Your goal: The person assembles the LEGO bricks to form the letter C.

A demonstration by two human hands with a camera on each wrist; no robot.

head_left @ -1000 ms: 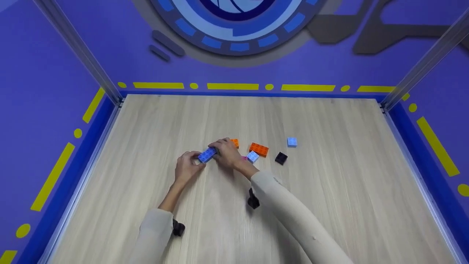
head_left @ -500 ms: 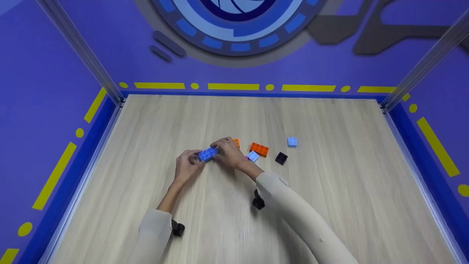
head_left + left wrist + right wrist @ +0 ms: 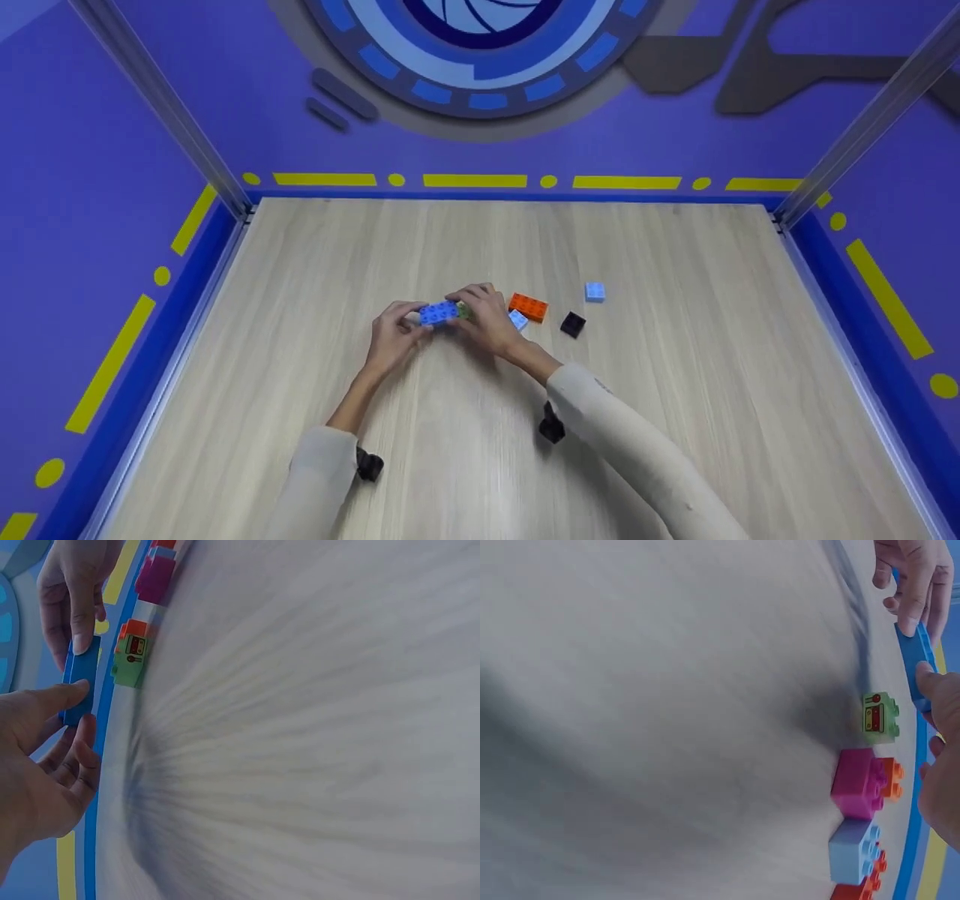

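Note:
A blue brick (image 3: 439, 313) is held level between both hands in the head view. The left hand (image 3: 393, 339) pinches its left end, and the right hand (image 3: 484, 319) pinches its right end. In the left wrist view the left hand (image 3: 45, 765) has its thumb on the side of the blue brick (image 3: 82, 675), and the right hand (image 3: 73, 592) grips the far end. The right wrist view shows the brick (image 3: 915, 664) raised off the table, beside a green brick (image 3: 880, 718) with a printed red picture.
A magenta brick (image 3: 853, 784), an orange brick (image 3: 891, 778) and a light blue brick (image 3: 849, 851) stand past the green one. To the right lie a red-orange brick (image 3: 529, 307), a black brick (image 3: 573, 325) and another light blue brick (image 3: 595, 292). Walls enclose the wooden table (image 3: 675, 247).
Both hands have moved slightly right with the blue brick, which has turned closer to level across the view. A green brick now shows beside the right fingers.

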